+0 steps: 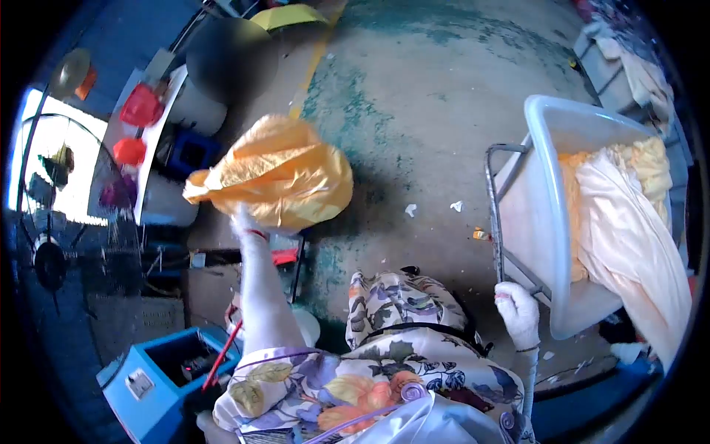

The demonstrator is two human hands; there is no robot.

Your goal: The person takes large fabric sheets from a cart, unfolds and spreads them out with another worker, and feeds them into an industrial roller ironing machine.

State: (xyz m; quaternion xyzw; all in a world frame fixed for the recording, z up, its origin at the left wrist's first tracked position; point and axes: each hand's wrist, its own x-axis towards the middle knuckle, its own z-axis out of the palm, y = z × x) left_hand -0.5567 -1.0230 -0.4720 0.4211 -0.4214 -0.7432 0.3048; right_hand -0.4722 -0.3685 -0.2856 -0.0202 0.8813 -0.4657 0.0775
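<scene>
Orange fabric (285,177) bulges out in loose folds left of the frame's centre, well apart from the white cart (546,170) at the right; whether it is a loose sheet or a bag, I cannot tell. My gloved left hand (242,220) reaches up to its near edge and meets it there, but the glove is blurred against the folds, so I cannot tell whether my fingers are pinching it. My gloved right hand (516,314), right of centre and lower down, is curled round the lower end of the cart's metal bar (495,214). As I judge it, the handling is only partway along: this one piece is out over the floor (436,133), neither folded nor laid flat, while a pale cream cloth (621,214) hangs over the cart's lower right rim and yellow-orange cloth (651,163) lies bunched behind it, both apparently left to deal with.
</scene>
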